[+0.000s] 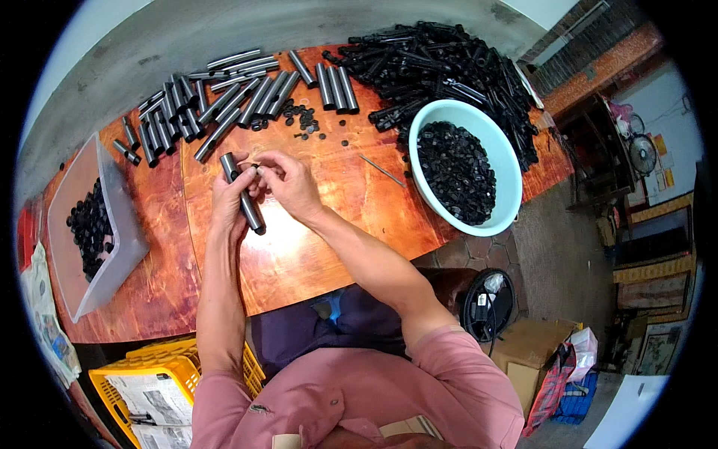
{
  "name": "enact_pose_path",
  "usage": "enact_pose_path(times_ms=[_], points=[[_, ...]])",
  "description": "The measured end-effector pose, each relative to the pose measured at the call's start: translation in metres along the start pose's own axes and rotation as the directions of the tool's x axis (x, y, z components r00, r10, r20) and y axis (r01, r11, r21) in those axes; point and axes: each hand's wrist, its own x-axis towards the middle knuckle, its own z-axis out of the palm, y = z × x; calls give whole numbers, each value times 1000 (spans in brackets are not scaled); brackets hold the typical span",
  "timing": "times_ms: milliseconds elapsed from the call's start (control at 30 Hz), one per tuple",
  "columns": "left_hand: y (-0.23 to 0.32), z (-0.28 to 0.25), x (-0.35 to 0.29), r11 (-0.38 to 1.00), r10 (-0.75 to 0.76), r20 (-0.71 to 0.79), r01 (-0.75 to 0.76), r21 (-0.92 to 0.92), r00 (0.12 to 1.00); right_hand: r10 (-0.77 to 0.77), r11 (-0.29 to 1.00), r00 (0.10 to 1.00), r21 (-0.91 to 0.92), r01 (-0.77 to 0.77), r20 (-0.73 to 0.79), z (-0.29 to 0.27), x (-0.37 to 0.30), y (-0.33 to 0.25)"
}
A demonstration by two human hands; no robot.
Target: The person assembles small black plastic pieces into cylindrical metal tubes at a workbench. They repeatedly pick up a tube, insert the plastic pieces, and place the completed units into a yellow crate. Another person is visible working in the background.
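Note:
My left hand [226, 197] is wrapped round a dark metal tube [253, 212], which slants over the table with its upper end past my thumb. Close beside it, my right hand [293, 188] has thumb and fingers pinched together at the left fingertips. A small dark piece [255, 167] shows between the fingertips, too small to name surely. Beyond my hands lie small black caps [305, 120], loose on the wood. Rows of similar silver-grey tubes [258, 101] with black ends rest at the far side.
At the left stands a clear plastic bin [129, 247] holding black pieces. A light blue basin [510, 183] of black caps sits at the right, before a big heap of black parts [441, 63]. A thin rod [381, 170] lies left of the basin. Yellow crates [183, 367] stand below the table edge.

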Motion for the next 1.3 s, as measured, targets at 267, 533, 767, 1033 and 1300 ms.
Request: enact_pose_path(times_ms=[267, 533, 767, 1033, 1300], points=[[-2, -3, 3, 1000, -26, -4, 26, 9, 1000, 1, 1000, 991, -16, 1, 131, -6, 0, -17], [-1, -5, 3, 999, -40, 1, 40, 14, 999, -71, 969, 986, -222, 104, 152, -11, -2, -27], [-4, -5, 3, 997, -41, 15, 40, 64, 999, -288, 890, 944, -319, 326, 161, -16, -2, -18], [6, 0, -3, 948, -125, -65, 100, -303, 990, -89, 986, 985, -129, 108, 148, -11, -2, -30], [-4, -16, 7, 887, -150, 86, 173, -429, 985, -192, 961, 977, -184, 206, 91, -6, -3, -36]])
